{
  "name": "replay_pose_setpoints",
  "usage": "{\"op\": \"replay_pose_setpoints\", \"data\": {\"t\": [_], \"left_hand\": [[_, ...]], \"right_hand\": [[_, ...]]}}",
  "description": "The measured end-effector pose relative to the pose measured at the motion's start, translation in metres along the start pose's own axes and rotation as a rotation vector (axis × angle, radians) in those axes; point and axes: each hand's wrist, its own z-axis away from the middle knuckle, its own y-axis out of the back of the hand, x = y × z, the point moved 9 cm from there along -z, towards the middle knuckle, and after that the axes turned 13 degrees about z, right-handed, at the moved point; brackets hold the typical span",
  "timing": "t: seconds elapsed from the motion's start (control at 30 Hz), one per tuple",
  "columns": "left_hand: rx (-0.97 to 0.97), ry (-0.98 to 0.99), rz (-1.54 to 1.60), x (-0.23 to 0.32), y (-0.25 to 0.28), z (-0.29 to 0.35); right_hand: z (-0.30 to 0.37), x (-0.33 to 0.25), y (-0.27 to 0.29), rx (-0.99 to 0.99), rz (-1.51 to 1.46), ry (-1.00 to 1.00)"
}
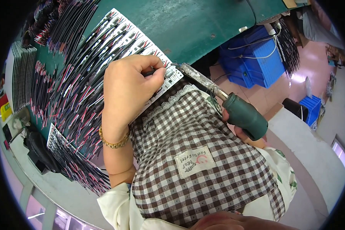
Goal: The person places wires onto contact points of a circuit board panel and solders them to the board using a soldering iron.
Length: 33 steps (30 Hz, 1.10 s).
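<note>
My left hand [132, 82], a gold-coloured bracelet at its wrist, is closed in a pinch over the near end of a white circuit board panel [175, 76]. Between thumb and forefinger is a thin black cable [149, 73], its end close to the board. My right hand [239, 132] is wrapped round the dark green handle of a soldering iron [244, 117], which hides most of that hand. The iron's worn metal barrel slants up and left. Its tip reaches the panel's corner just beside my left fingertips; whether it touches solder is too small to tell.
Many black cables with red and white wire ends [65, 88] spread over the green table [161, 23]. A stack of panels [23, 76] stands at far left. Blue crates [253, 57] sit beyond the table's right edge. A black fan-like object [42, 151] lies at left.
</note>
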Motion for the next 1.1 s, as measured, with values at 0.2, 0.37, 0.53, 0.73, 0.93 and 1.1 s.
{"op": "replay_pose_setpoints", "data": {"t": [0.2,0.37,0.53,0.73,0.93,1.1], "left_hand": [[0.052,-0.114,-0.104,0.009,-0.003,0.003],[0.086,-0.165,-0.121,0.012,-0.004,0.006],[0.083,-0.197,-0.133,0.016,-0.005,0.004],[0.111,-0.241,-0.152,0.013,0.002,0.011],[0.103,-0.359,-0.21,0.018,0.011,0.023],[0.151,-0.293,-0.205,0.016,0.095,0.032]], "right_hand": [[0.003,0.004,-0.003,-0.017,-0.17,-0.108],[0.002,-0.007,-0.001,-0.063,-0.177,-0.143],[0.002,-0.001,0.003,0.063,-0.422,-0.198],[0.006,0.006,-0.011,0.069,-0.53,-0.28],[0.02,0.025,-0.015,0.103,-0.497,-0.225],[0.012,-0.028,-0.001,0.025,-0.426,0.012]]}}
